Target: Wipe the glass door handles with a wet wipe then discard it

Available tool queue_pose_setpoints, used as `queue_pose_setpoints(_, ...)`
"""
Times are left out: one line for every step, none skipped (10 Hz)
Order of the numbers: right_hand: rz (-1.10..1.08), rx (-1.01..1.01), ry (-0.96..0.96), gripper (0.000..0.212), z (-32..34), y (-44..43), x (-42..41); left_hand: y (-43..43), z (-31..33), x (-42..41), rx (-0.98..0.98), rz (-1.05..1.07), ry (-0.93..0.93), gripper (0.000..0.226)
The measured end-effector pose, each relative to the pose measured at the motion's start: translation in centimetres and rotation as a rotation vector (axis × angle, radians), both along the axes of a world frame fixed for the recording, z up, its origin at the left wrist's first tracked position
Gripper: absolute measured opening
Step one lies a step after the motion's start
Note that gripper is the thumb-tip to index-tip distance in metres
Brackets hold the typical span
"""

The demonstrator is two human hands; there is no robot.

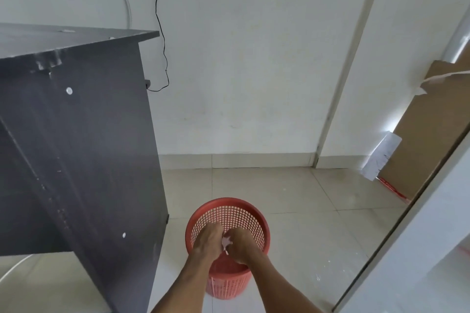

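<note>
A red mesh waste basket (230, 204) stands on the tiled floor in front of me. Both my hands hang over its open mouth. My left hand (207, 240) and my right hand (241, 245) meet above the middle of the basket, and a small crumpled white wet wipe (226, 242) is pinched between their fingers. Most of the wipe is hidden by the fingers. No door handles are in view.
A dark grey desk side panel (84, 155) stands close on the left of the basket. A glass door edge (407, 223) runs diagonally on the right. Flat cardboard (427, 134) leans against the white wall at the far right. A black cable (160, 25) hangs down the wall.
</note>
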State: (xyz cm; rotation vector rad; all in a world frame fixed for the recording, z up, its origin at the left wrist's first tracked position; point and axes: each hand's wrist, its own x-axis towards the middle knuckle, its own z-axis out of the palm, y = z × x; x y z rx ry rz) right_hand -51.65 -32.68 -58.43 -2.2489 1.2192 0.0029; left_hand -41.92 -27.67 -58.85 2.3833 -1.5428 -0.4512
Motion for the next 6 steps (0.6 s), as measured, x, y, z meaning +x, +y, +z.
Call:
queue_pose_setpoints(-0.022,-0.017,-0.003,0.039,0.0,0.1,-0.2,0.1,0.1,0.2,-0.003,0.005,0.008,0.029)
queue_pose_setpoints(-0.019,-0.023,0.016,0.045,0.4,0.0,-0.4,0.2,0.3,0.1,-0.007,0.010,-0.005,0.032)
queue_pose_setpoints(-0.031,-0.028,0.009,0.049,1.1,0.1,-0.5,0.5,0.9,-0.1,-0.016,0.018,-0.017,0.032)
queue_pose_setpoints(-0.044,-0.055,-0.038,0.047,2.3,0.7,-0.7,0.8,2.5,-0.8,-0.016,0.026,-0.032,0.032)
queue_pose_setpoints(-0.040,-0.081,-0.057,0.044,6.3,1.1,-1.1,0.9,6.7,-1.2,0.013,0.030,-0.041,0.026)
queue_pose_setpoints(-0.026,-0.109,-0.106,0.046,11.8,1.5,-1.7,1.6,13.1,-1.9,-0.035,0.038,-0.025,0.023)
